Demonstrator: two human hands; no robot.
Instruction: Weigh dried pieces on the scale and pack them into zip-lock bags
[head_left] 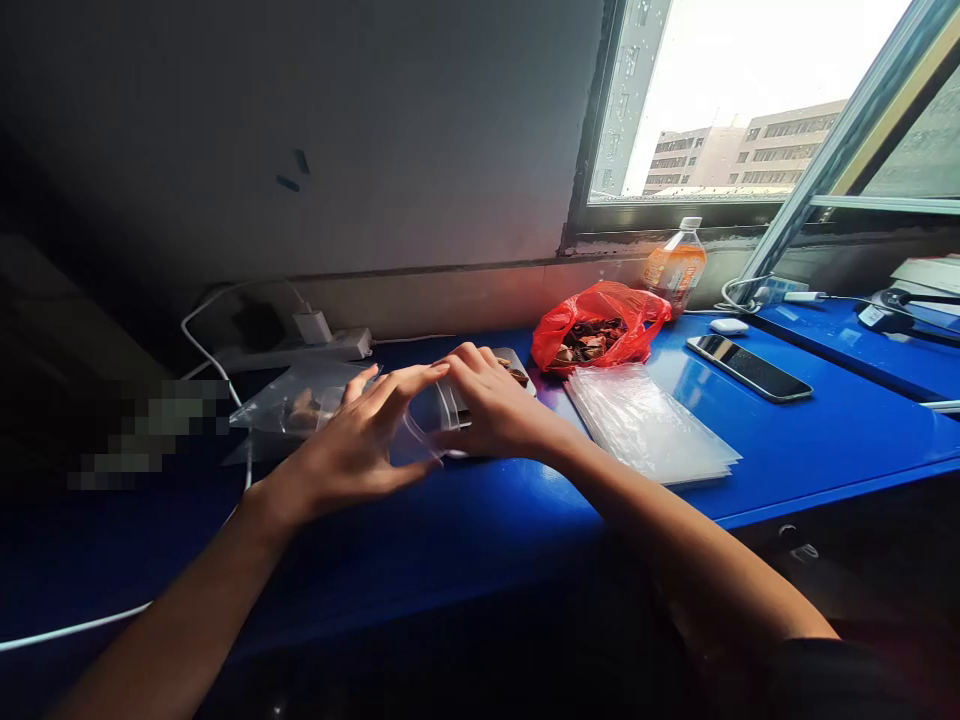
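Near the middle of the desk, my left hand (360, 430) and my right hand (487, 405) come together at a clear plastic bag (421, 425). Its thin, curved edges show between my thumbs and fingers, and both hands hold its mouth; the exact finger contact is partly hidden. Behind my right hand sits a small flat scale (525, 362) with brown dried pieces (513, 370) on it, partly covered. Beyond my left hand lies a filled clear bag (289, 400) with brownish pieces inside.
An open red plastic bag (589, 300) of dark dried pieces stands behind a stack of clear bags (652, 425). A drink bottle (679, 265), a white case (729, 326) and a phone (750, 368) are to the right. A power strip (345, 345) with cables lies at the back left.
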